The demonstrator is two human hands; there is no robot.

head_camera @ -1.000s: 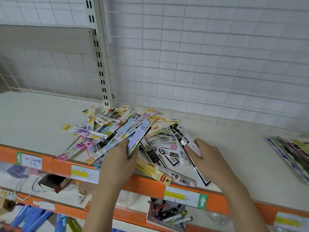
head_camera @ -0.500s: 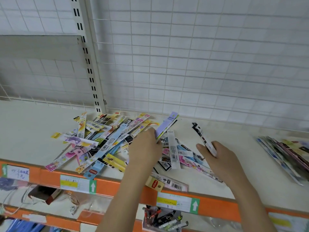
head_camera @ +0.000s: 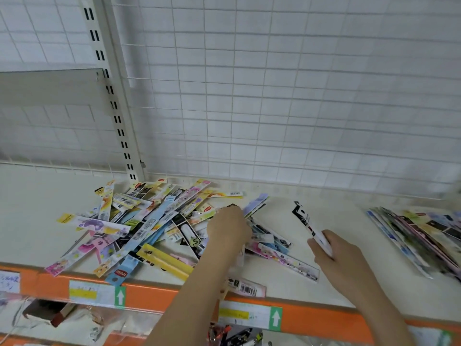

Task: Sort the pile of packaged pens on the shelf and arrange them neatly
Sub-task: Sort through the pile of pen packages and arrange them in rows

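A loose pile of packaged pens point(head_camera: 139, 221) lies on the cream shelf point(head_camera: 336, 245), left of centre. My left hand point(head_camera: 229, 228) is on the pile's right side and grips a pale purple pen pack point(head_camera: 255, 204) that points up and to the right. My right hand point(head_camera: 334, 255) holds a black-and-white pen pack point(head_camera: 305, 221) raised off the shelf, right of the pile. A fanned stack of pen packs point(head_camera: 421, 236) lies at the right end of the shelf.
A white wire grid point(head_camera: 274, 108) backs the shelf, with a slotted upright post point(head_camera: 117, 121) behind the pile. The orange front rail point(head_camera: 174, 298) carries price labels. A lower shelf below holds loose pens point(head_camera: 234, 335) and a dark box point(head_camera: 50, 313).
My left hand carried the purple pack from the pile's front to its right rear. My right hand lifted the black-and-white pack out of the pile and moved right. The view shifted.
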